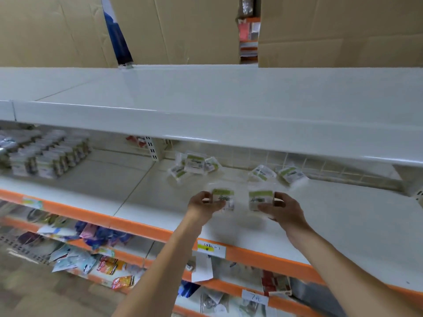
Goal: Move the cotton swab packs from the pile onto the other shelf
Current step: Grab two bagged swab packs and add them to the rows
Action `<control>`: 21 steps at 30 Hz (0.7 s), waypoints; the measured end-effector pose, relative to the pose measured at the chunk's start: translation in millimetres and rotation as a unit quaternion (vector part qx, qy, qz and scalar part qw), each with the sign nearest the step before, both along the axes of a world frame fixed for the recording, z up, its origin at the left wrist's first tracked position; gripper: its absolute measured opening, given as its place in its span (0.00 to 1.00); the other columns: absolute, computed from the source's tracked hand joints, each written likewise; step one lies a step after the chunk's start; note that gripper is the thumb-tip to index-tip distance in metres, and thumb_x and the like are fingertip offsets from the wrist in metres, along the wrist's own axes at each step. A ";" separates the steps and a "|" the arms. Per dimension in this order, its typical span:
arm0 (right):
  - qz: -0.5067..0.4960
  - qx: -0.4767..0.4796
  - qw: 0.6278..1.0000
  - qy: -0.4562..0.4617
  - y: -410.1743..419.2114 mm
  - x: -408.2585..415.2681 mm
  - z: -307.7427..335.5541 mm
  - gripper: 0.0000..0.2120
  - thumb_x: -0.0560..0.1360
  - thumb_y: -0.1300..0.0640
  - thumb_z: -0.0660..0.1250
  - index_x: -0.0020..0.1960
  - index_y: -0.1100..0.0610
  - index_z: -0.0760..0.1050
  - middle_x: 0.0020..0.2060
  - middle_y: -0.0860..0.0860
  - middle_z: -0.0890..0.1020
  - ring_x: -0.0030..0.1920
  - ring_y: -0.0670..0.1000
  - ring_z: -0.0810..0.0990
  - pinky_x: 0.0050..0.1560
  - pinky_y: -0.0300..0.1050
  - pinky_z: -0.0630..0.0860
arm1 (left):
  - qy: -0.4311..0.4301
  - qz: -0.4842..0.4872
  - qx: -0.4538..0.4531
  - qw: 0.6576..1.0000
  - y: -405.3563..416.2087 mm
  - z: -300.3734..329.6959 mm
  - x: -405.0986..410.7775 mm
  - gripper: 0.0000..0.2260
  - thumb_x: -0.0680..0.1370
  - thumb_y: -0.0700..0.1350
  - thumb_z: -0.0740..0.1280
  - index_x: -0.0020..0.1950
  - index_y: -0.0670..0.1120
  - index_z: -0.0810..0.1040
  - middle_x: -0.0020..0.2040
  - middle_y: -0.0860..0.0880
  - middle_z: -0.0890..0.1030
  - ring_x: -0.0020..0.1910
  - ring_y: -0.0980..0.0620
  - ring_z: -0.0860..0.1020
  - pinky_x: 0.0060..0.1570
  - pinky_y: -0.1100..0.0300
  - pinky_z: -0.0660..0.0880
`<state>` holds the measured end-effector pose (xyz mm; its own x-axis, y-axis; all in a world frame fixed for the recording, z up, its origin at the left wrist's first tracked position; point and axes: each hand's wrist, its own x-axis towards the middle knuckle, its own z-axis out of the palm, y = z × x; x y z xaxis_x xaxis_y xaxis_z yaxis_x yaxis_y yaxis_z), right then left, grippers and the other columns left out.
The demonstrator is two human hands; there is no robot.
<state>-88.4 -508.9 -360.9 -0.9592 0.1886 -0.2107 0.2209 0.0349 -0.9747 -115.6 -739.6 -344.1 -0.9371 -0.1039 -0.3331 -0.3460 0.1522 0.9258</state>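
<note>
A: Holding one swab pack each: our left hand (203,205) grips a pack (223,199), our right hand (281,209) grips another pack (261,199), both above the middle shelf (160,195).

B: Pile?

A: Loose packs (194,164) lie at the shelf's back, two more (278,175) just right. Stacked rows (45,154) sit far left.
</note>
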 end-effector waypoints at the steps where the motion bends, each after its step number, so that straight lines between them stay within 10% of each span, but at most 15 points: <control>1: 0.007 -0.007 1.000 -0.003 -6.2 0.2 0.9 0.18 0.67 0.58 0.80 0.54 0.50 0.80 0.41 0.45 0.87 0.41 0.44 0.85 0.36 0.36 0.78 | 0.000 0.006 0.008 1.000 -5.9 1.0 4.6 0.10 0.72 0.38 0.76 0.49 0.41 0.77 0.44 0.43 0.82 0.37 0.50 0.78 0.32 0.64 0.73; 5: 0.043 -0.019 0.999 -0.012 -32.2 1.9 2.3 0.15 0.68 0.60 0.78 0.53 0.50 0.81 0.42 0.46 0.87 0.43 0.46 0.85 0.37 0.37 0.77 | 0.014 0.033 0.003 0.999 -31.0 -2.7 20.0 0.10 0.71 0.39 0.77 0.46 0.45 0.78 0.44 0.46 0.83 0.43 0.47 0.79 0.46 0.55 0.75; 21: 0.147 -0.002 0.989 -0.006 -190.0 -12.6 5.7 0.12 0.70 0.62 0.75 0.53 0.54 0.81 0.45 0.50 0.86 0.47 0.50 0.84 0.45 0.44 0.78 | 0.046 0.110 0.031 0.992 -173.2 -2.8 59.4 0.09 0.71 0.38 0.77 0.48 0.46 0.82 0.43 0.47 0.87 0.43 0.48 0.85 0.45 0.56 0.81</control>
